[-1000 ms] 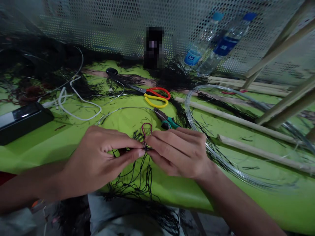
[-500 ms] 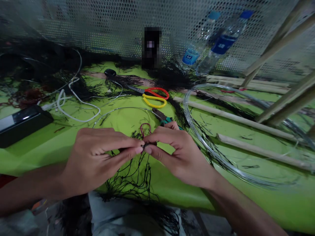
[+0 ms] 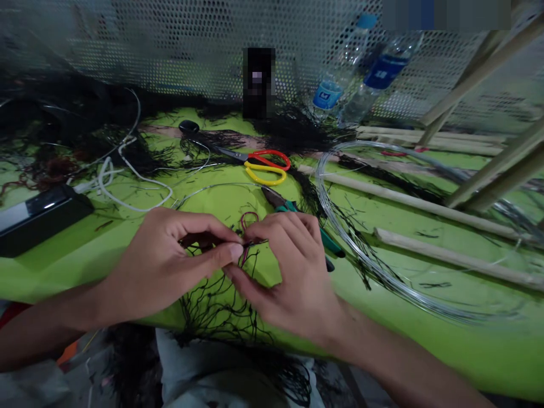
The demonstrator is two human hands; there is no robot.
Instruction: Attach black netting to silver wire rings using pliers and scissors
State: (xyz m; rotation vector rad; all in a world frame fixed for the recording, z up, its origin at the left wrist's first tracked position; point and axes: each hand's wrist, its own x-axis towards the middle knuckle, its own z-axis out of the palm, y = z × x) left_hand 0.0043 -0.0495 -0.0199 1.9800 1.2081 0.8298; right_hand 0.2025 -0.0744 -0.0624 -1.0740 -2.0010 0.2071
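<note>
Black knotted netting (image 3: 212, 300) hangs below my two hands and drops over the table's front edge. My left hand (image 3: 165, 263) pinches a strand of it between thumb and forefinger. My right hand (image 3: 293, 272) meets the left fingertips, its fingers curled around the same bit of netting and its thumb tip just under my left thumb. A magenta cord loop (image 3: 249, 218) stands up behind the fingertips. Close behind my right hand lie pliers (image 3: 276, 199) with green handles, partly covered by the hand. The exact knot between the fingertips is hidden.
Scissors (image 3: 267, 167) with red and yellow handles lie behind the pliers. To the right are a wire coil (image 3: 329, 198), wooden poles (image 3: 450, 258) and two water bottles (image 3: 329, 93). A black box (image 3: 46, 215) and white cable (image 3: 102, 175) sit left on the green table (image 3: 395, 345).
My right hand has shifted left and turned, its thumb dropping below the left thumb. More of the pliers' handles now shows. My left hand has tilted upward slightly, still pinching the netting.
</note>
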